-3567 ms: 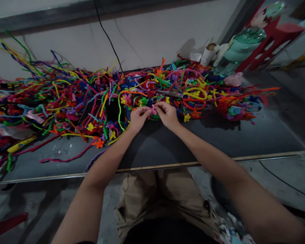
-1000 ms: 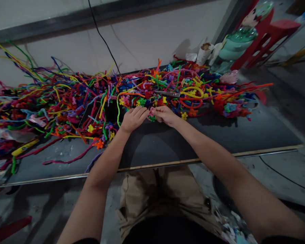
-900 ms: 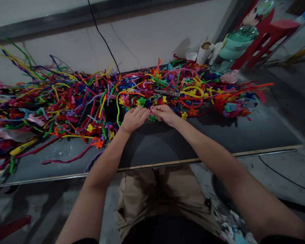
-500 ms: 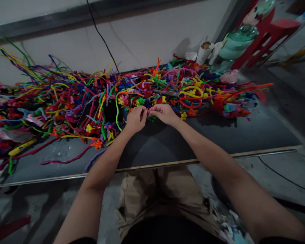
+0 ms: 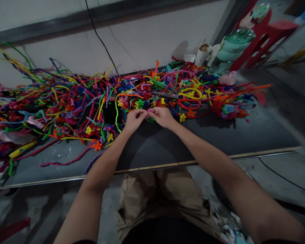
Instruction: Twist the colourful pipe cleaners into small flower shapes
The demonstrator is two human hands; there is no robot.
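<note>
Dark tabletop (image 5: 218,135) lies under your hands: your left hand (image 5: 134,119) and right hand (image 5: 162,116) meet fingertip to fingertip, both pinched shut on a small pink pipe-cleaner piece (image 5: 149,111). Beyond them sprawls the multicoloured pipe-cleaner heap (image 5: 66,101), with scissors (image 5: 166,95) on top.

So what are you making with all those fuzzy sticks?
A person at a dark table pinches a small pink pipe-cleaner piece between the left hand and the right hand, at the near edge of a big, tangled pile of colourful pipe cleaners. Little pipe-cleaner flowers lie around, and scissors rest on the pile just behind the hands.
</note>
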